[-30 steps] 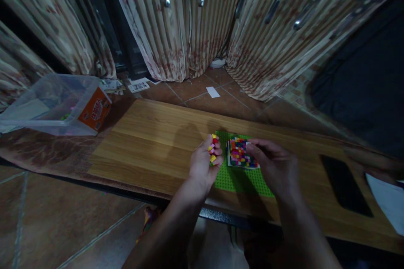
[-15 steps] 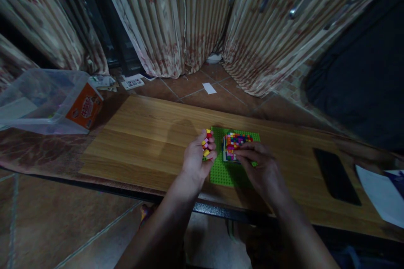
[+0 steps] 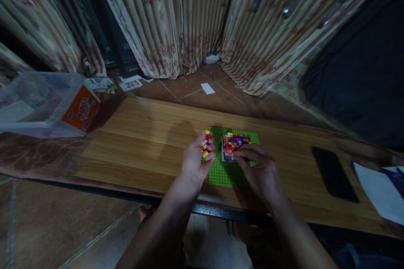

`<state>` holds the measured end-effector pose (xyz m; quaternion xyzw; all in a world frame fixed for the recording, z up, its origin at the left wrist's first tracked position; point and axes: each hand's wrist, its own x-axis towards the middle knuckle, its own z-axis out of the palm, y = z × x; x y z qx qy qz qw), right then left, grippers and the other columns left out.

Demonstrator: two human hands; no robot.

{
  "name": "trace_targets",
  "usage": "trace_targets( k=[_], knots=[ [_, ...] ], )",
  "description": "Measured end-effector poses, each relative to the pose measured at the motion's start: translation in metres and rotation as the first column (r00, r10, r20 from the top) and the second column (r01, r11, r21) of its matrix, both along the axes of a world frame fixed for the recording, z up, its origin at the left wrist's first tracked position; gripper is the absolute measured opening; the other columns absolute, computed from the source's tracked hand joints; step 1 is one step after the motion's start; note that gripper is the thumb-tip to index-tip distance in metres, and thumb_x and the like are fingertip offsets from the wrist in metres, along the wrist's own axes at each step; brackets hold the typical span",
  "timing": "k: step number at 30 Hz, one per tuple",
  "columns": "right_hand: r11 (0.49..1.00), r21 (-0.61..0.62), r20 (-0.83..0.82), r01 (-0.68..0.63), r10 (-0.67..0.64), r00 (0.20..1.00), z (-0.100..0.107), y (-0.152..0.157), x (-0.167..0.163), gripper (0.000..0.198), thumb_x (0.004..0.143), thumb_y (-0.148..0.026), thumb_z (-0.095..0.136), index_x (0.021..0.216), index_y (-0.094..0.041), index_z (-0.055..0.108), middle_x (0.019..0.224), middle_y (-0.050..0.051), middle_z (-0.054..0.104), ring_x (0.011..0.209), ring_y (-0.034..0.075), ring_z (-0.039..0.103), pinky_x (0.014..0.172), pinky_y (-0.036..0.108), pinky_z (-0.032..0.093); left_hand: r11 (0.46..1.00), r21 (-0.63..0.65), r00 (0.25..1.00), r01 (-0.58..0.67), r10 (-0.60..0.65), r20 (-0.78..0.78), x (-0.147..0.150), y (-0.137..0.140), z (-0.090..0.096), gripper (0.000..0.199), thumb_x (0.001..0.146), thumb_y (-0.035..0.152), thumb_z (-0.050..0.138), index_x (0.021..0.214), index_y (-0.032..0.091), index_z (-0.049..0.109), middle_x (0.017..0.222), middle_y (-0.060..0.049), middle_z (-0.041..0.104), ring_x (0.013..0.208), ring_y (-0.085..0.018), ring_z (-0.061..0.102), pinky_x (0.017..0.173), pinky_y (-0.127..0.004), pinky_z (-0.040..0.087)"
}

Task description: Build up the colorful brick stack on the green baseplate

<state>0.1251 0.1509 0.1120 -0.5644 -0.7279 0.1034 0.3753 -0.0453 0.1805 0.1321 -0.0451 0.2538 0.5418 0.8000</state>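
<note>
Several small building bricks point(image 3: 205, 144), yellow, pink and red, lie cupped in my left hand point(image 3: 196, 155), its fingers curled around them. My right hand point(image 3: 260, 166) reaches over a block of multicoloured bricks point(image 3: 229, 143). Thumb and index finger are pinched at the block's near part; whether a brick sits between the fingertips is too small to make out. The block stands on a green studded baseplate point(image 3: 217, 174), its right side partly covered by my right hand. My left hand is just beside the baseplate's left edge.
The baseplate rests on a wooden board point(image 3: 142, 134). A clear plastic bin point(image 3: 47, 105) with an orange label stands at the left. To the right lie a black phone-like slab point(image 3: 334, 174) and white paper point(image 3: 377, 189). Striped curtains point(image 3: 164, 29) hang behind.
My right hand's fingertips stay at the near part of the block, with only a slight shift. My left hand keeps its bricks. The whole view has moved a little.
</note>
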Motion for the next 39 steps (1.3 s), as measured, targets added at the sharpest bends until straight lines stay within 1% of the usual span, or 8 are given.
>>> trace_targets(
  k=[6, 12, 17, 20, 25, 29, 34, 39],
  knots=[
    [1.0, -0.016, 0.005, -0.02, 0.02, 1.0, 0.003, -0.001, -0.002, 0.015, 0.083, -0.03, 0.06, 0.076, -0.027, 0.072, 0.086, 0.003, 0.065, 0.084, 0.02, 0.06, 0.076, 0.036, 0.049, 1.0, 0.001, 1.0, 0.028, -0.028, -0.004, 0.002, 0.0, -0.001, 0.011, 0.086, 0.019, 0.053, 0.077, 0.012, 0.052, 0.062, 0.004, 0.042, 0.044, -0.001, 0.039, 0.032, -0.008, 0.023],
    [0.997, -0.052, 0.012, -0.055, 0.056, 0.998, 0.004, -0.001, 0.0, 0.017, 0.084, -0.031, 0.058, 0.077, -0.026, 0.072, 0.088, 0.004, 0.065, 0.085, 0.02, 0.06, 0.075, 0.036, 0.049, 0.997, -0.001, 0.997, 0.074, -0.074, -0.026, 0.006, -0.002, 0.0, 0.015, 0.09, 0.021, 0.047, 0.08, 0.012, 0.053, 0.062, 0.003, 0.043, 0.042, -0.001, 0.038, 0.031, -0.009, 0.024],
    [0.999, -0.038, -0.171, 0.034, -0.04, 0.984, 0.012, -0.004, -0.007, 0.016, 0.085, -0.033, 0.057, 0.089, -0.025, 0.071, 0.091, 0.005, 0.067, 0.085, 0.019, 0.061, 0.077, 0.036, 0.05, 0.993, 0.024, 0.993, 0.112, -0.111, -0.049, 0.011, -0.005, 0.0, 0.013, 0.089, 0.02, 0.048, 0.083, 0.01, 0.055, 0.062, 0.003, 0.044, 0.043, -0.001, 0.04, 0.032, -0.009, 0.024],
    [0.997, -0.037, -0.3, 0.072, -0.08, 0.951, 0.02, -0.002, -0.018, 0.017, 0.083, -0.036, 0.059, 0.089, -0.024, 0.07, 0.088, 0.003, 0.068, 0.08, 0.018, 0.062, 0.073, 0.034, 0.05, 0.992, 0.036, 0.99, 0.124, -0.121, -0.071, 0.016, -0.006, -0.003, 0.011, 0.086, 0.021, 0.055, 0.081, 0.011, 0.055, 0.063, 0.003, 0.046, 0.044, -0.001, 0.041, 0.032, -0.009, 0.024],
    [0.982, -0.168, -0.413, 0.09, -0.153, 0.898, 0.025, 0.004, -0.037, 0.019, 0.076, -0.038, 0.065, 0.086, -0.022, 0.07, 0.086, 0.003, 0.069, 0.078, 0.018, 0.063, 0.072, 0.032, 0.05, 0.992, 0.036, 0.983, 0.123, -0.117, -0.143, 0.026, -0.007, -0.012, 0.017, 0.078, 0.026, 0.066, 0.076, 0.012, 0.055, 0.06, 0.005, 0.047, 0.043, -0.001, 0.042, 0.033, -0.009, 0.025],
    [0.974, -0.206, -0.431, 0.089, -0.172, 0.886, 0.023, 0.006, -0.044, 0.015, 0.078, -0.031, 0.062, 0.087, -0.022, 0.07, 0.087, 0.003, 0.07, 0.077, 0.017, 0.064, 0.073, 0.031, 0.05, 0.989, 0.067, 0.978, 0.128, -0.115, -0.171, 0.03, -0.009, -0.017, 0.024, 0.073, 0.031, 0.071, 0.078, 0.013, 0.056, 0.058, 0.007, 0.045, 0.041, 0.0, 0.04, 0.033, -0.01, 0.025],
    [0.974, -0.189, -0.462, 0.122, -0.198, 0.864, 0.019, 0.006, -0.046, 0.016, 0.081, -0.032, 0.058, 0.087, -0.022, 0.07, 0.084, 0.002, 0.071, 0.073, 0.016, 0.064, 0.07, 0.03, 0.05, 0.985, 0.101, 0.977, 0.141, -0.121, -0.177, 0.031, -0.011, -0.015, 0.029, 0.07, 0.036, 0.073, 0.076, 0.014, 0.055, 0.058, 0.007, 0.045, 0.042, 0.0, 0.04, 0.033, -0.01, 0.024],
    [0.986, -0.118, -0.432, 0.119, -0.159, 0.888, 0.019, 0.005, -0.049, 0.015, 0.082, -0.03, 0.058, 0.084, -0.022, 0.071, 0.087, 0.003, 0.07, 0.081, 0.017, 0.064, 0.075, 0.03, 0.049, 0.988, 0.113, 0.973, 0.101, -0.075, -0.217, 0.033, -0.013, -0.015, 0.032, 0.071, 0.04, 0.072, 0.074, 0.014, 0.054, 0.056, 0.007, 0.045, 0.041, -0.001, 0.038, 0.034, -0.011, 0.023]
  ],
)
